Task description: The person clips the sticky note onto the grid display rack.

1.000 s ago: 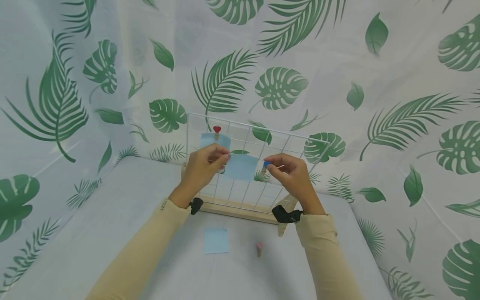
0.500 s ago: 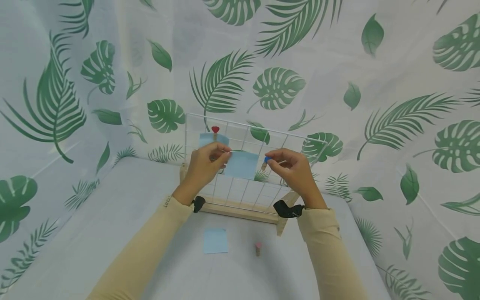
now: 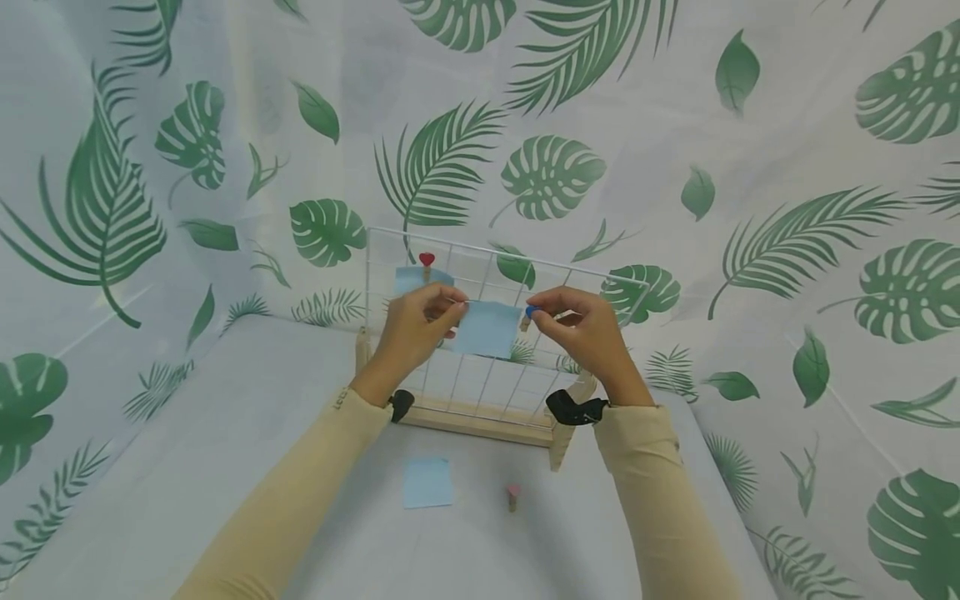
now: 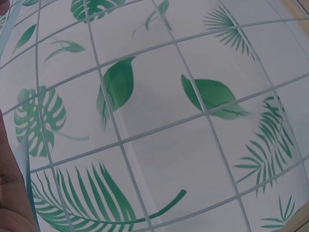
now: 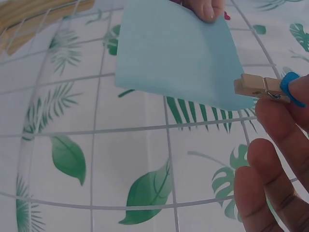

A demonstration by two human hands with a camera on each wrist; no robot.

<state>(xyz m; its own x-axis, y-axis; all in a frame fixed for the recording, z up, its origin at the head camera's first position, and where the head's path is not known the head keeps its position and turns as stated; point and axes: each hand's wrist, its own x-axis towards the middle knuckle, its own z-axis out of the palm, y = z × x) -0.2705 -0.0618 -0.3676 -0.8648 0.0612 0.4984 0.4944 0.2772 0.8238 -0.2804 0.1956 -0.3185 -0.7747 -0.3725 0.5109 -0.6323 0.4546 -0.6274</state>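
My left hand [image 3: 423,325] pinches a light blue paper square [image 3: 487,329] by its left upper corner, in front of the white wire grid [image 3: 480,392]. To the right, my right hand [image 3: 581,325] pinches a small wooden clothespin [image 5: 258,86] by its blue-topped end [image 5: 291,89]. In the right wrist view the clothespin's tip is close to the paper's edge; I cannot tell whether they touch. Another blue paper [image 3: 408,280] hangs on the grid under a clothespin with a red heart [image 3: 427,259], partly behind my left hand. The left wrist view shows mostly grid.
The grid stands in a wooden base [image 3: 472,422]. On the white table [image 3: 322,500] in front lie a blue paper square [image 3: 427,482] and a clothespin with a pink top [image 3: 513,497]. A leaf-patterned curtain [image 3: 637,125] hangs behind.
My left hand and its paper have shifted slightly right and up. My right hand has risen a little, bringing the blue-topped clothespin nearer the paper's right edge.
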